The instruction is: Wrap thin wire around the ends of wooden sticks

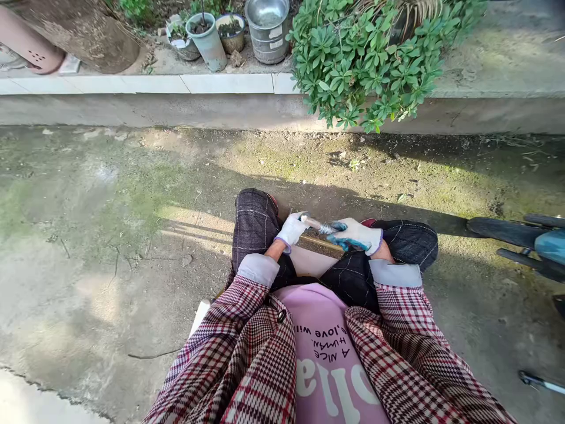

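A short rod (312,222) spans the gap between my two hands above my lap. Its left part is pale and smooth, its right part silvery and ridged like wound wire or foil; I cannot make out what kind of tool it is. My left hand (292,229), in a white work glove with a purple cuff, is closed around the left end. My right hand (354,234), in a white glove with blue coating, closes on the silvery part. Fingers and gloves hide both ends of the rod. Below it, a thin yellowish bar (320,241) crosses between my knees.
Ahead runs a low raised ledge (229,84) with a metal pot (268,35), a pale flowerpot (207,44) and a leafy plant (362,65) hanging over its edge. A wheeled blue object (547,244) stands at right. A dark-tipped rod (541,383) lies lower right.
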Demonstrator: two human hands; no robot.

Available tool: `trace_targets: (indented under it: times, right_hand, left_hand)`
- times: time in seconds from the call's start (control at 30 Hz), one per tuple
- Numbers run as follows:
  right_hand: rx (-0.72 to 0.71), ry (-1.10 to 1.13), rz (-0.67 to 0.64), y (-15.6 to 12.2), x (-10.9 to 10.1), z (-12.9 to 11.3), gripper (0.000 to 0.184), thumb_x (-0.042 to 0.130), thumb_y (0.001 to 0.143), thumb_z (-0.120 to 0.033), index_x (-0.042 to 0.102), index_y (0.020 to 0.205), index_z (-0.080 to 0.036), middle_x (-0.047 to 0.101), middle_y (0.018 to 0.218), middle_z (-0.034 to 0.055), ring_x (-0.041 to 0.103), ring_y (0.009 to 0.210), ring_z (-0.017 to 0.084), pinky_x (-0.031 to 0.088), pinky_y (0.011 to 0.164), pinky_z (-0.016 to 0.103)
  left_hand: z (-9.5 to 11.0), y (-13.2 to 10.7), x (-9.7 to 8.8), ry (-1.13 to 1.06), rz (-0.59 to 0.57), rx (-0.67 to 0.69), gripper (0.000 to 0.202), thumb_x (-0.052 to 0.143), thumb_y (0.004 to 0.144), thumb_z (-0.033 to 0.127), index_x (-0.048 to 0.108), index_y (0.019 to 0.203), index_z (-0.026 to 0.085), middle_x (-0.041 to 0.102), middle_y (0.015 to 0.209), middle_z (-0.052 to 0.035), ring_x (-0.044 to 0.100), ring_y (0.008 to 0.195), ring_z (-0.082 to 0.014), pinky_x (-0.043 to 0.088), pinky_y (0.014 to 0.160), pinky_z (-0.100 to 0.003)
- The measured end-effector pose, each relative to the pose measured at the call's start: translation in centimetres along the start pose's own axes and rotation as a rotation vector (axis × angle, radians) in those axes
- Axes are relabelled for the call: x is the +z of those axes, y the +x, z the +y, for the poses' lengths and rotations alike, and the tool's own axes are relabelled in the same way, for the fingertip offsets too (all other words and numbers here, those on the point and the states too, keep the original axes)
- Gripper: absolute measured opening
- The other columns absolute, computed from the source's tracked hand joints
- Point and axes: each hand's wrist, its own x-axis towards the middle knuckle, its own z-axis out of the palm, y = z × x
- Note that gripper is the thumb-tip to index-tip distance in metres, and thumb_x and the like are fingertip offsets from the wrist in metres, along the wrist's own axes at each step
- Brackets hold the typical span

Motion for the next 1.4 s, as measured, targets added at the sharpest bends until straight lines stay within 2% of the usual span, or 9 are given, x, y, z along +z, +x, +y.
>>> trace_targets:
  times: [0.2,0.47,0.57,0.7,0.8,0.93,1.1,1.23,1.4]
  right_hand:
    - [0.059,-0.273,-0.066,-0.1,0.4,-0.2,0.034,0.08,0.062,-0.046,0.063,0.069,-0.017,0.055,0.059,-0.0035,0.049,0.055,0.01,0.036,0.05,0.023]
    - [0.096,-0.365,-0.025,0.7,0.6,0.3,0.023,0.078,0.067,-0.035,0.067,0.067,-0.015,0.06,0.059,-0.0021,0.051,0.061,0.011,0.036,0.054,0.023]
    - [0.111,-0.406,0.036,1.7,0.6,0.8,0.019,0.076,0.069,-0.032,0.067,0.068,-0.015,0.063,0.062,-0.0009,0.053,0.064,0.012,0.037,0.055,0.022]
    - [0.132,-0.443,0.12,3.2,0.3,1.4,0.013,0.076,0.07,-0.026,0.07,0.074,-0.016,0.062,0.059,-0.0014,0.053,0.06,0.012,0.04,0.055,0.022]
    - [0.159,-0.453,0.215,3.8,0.0,1.8,0.009,0.074,0.074,-0.025,0.069,0.076,-0.017,0.059,0.056,-0.0022,0.052,0.053,0.012,0.039,0.05,0.023]
    - [0.147,-0.353,0.345,3.9,-0.3,2.0,0.012,0.074,0.075,-0.027,0.065,0.078,-0.019,0.059,0.059,-0.0027,0.051,0.049,0.011,0.039,0.045,0.022]
    - [-0.025,0.247,0.443,2.3,-0.2,1.0,0.032,0.081,0.067,-0.039,0.064,0.083,-0.018,0.056,0.058,-0.0045,0.045,0.044,0.008,0.038,0.04,0.021]
    - [-0.07,0.372,0.274,0.6,-0.1,0.3,0.045,0.086,0.06,-0.046,0.067,0.088,-0.017,0.059,0.061,-0.0033,0.047,0.044,0.008,0.039,0.041,0.022]
    - [-0.022,0.039,-0.054,-0.1,-0.3,0.5,0.045,0.086,0.06,-0.048,0.065,0.082,-0.016,0.058,0.065,-0.0032,0.05,0.051,0.01,0.04,0.047,0.023]
  left_hand:
    - [0.2,0.5,-0.6,0.0,-0.092,-0.086,0.012,0.074,0.062,0.018,0.068,0.07,0.011,0.065,0.069,0.0007,0.055,0.069,-0.0119,0.044,0.07,-0.026]
    - [1.1,0.2,-0.8,0.225,-0.154,-0.054,0.009,0.069,0.07,0.02,0.069,0.075,0.013,0.067,0.073,0.0006,0.057,0.073,-0.0133,0.045,0.073,-0.026]
    - [2.3,0.0,-0.4,0.487,-0.103,-0.026,0.006,0.065,0.076,0.018,0.07,0.078,0.015,0.069,0.077,-0.0015,0.059,0.075,-0.0162,0.046,0.075,-0.028]
    - [4.6,-0.7,0.5,1.004,-0.003,0.142,0.014,0.067,0.082,0.02,0.076,0.093,0.018,0.075,0.1,-0.0089,0.063,0.101,-0.0263,0.046,0.097,-0.036]
    - [5.3,-1.3,1.3,1.146,0.002,0.178,0.022,0.064,0.088,0.021,0.076,0.106,0.02,0.075,0.112,-0.0105,0.063,0.112,-0.0289,0.044,0.105,-0.04]
    - [3.6,-1.8,2.3,0.943,0.004,0.112,0.026,0.063,0.089,0.021,0.076,0.112,0.02,0.076,0.108,-0.0095,0.066,0.103,-0.0261,0.049,0.096,-0.036]
    - [1.1,-1.5,2.9,0.213,-0.025,0.053,0.018,0.062,0.084,0.017,0.076,0.095,0.013,0.074,0.088,-0.0051,0.062,0.078,-0.0153,0.05,0.078,-0.027]
    - [0.6,-0.9,1.8,-0.061,0.027,-0.023,0.01,0.067,0.077,0.018,0.073,0.08,0.011,0.069,0.074,-0.0025,0.055,0.068,-0.0115,0.047,0.071,-0.025]
    - [0.6,-0.2,0.2,-0.167,0.03,-0.02,0.017,0.079,0.068,0.023,0.069,0.077,0.012,0.069,0.078,-0.0025,0.061,0.076,-0.0137,0.049,0.08,-0.027]
